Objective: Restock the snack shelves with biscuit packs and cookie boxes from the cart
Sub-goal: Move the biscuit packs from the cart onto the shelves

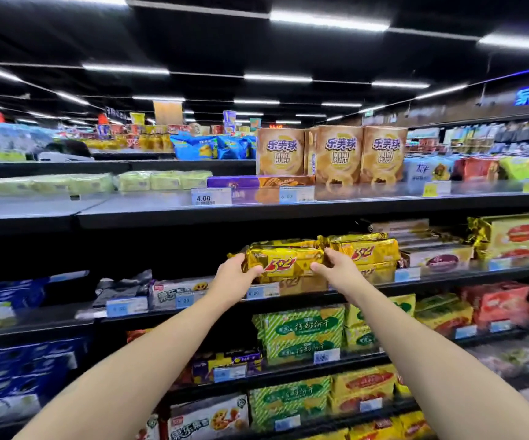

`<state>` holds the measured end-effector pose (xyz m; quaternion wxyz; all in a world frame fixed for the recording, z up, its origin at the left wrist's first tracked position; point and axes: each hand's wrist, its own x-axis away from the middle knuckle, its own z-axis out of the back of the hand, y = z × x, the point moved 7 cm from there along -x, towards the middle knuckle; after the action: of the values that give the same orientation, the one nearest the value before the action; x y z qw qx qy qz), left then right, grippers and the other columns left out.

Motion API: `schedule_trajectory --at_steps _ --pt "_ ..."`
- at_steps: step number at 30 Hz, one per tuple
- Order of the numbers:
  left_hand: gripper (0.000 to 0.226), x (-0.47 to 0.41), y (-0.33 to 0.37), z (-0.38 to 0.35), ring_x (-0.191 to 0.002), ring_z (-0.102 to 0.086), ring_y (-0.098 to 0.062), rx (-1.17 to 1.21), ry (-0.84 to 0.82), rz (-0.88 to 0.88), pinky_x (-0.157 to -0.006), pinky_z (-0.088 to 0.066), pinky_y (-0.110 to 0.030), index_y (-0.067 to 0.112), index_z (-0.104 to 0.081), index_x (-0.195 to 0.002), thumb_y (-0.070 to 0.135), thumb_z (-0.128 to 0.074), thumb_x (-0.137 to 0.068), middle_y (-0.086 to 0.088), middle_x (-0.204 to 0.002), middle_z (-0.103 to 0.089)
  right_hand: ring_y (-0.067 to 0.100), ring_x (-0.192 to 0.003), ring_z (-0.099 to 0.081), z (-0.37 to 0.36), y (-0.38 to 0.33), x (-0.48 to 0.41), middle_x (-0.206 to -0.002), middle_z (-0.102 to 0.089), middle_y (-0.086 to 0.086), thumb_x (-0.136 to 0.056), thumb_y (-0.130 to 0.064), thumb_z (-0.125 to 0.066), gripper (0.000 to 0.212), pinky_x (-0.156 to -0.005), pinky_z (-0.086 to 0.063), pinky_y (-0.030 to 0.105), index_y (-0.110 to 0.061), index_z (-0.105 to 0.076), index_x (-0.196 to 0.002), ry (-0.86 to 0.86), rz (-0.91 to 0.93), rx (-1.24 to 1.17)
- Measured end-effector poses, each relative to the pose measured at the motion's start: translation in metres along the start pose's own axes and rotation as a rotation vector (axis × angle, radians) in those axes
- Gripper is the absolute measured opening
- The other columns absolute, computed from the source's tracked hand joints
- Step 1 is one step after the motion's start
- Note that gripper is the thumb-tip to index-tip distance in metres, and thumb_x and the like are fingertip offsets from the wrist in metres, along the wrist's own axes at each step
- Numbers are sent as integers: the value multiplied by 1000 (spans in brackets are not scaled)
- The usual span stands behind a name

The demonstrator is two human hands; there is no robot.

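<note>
Biscuit pack (284, 260), oblong, crinkly gold foil, left hand (236, 276) and right hand (339, 266) fingers (318, 267) grasping its ends

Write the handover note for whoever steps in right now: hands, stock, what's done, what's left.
Left hand: fingers grip the left end of the gold 3+2 biscuit pack.
Right hand: grips its right end.
Pack: level, over a matching pack at the front of the second shelf, beside another 3+2 stack. I cannot tell whether it rests on the pack below.
Done: pack brought to its slot, not yet released.
Left: set it down, let go, fetch more stock. The cart is not in view.
</note>
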<state>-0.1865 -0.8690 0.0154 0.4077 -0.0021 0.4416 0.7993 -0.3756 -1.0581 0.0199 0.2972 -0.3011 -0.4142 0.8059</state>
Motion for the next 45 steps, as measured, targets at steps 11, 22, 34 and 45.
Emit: schedule_trajectory --at_steps 11,22,34,45 --pt "71 -28 6 -33 -94 -64 -22 -70 -34 94 -85 -51 -32 27 -28 -156 41 -63 -96 2 -100 -67 29 -94 -62 5 0 -36 -107 -66 11 -99 -24 -60 30 -76 -50 33 -4 -59 -121 68 39 452" --pt "62 -18 16 -44 -99 -65 -32 -311 18 75 -94 -52 -44 6 -50 -137 52 -56 -96 -10 -102 -70 27 -83 -57 9 15 -10 -100 -61 9 -98 -30 -61 24 -69 -45 34 -11 -51 -108 260 4 430" --pt "67 1 18 -34 -129 -50 -38 -501 113 36 -116 -25 -57 11 -48 -139 60 -49 -94 -11 -132 -60 18 -72 -60 -14 29 17 -83 -62 -2 -99 -44 -56 27 -65 -52 35 -20 -58 -87 217 20 441" --pt "60 82 7 -54 -147 -29 -32 -690 163 -491 -123 -18 -53 13 -43 -149 44 -52 -98 -11 -153 -40 23 -74 -60 -70 49 70 -81 -58 -2 -101 -41 -53 26 -61 -47 33 -21 -55 -85 101 26 542"
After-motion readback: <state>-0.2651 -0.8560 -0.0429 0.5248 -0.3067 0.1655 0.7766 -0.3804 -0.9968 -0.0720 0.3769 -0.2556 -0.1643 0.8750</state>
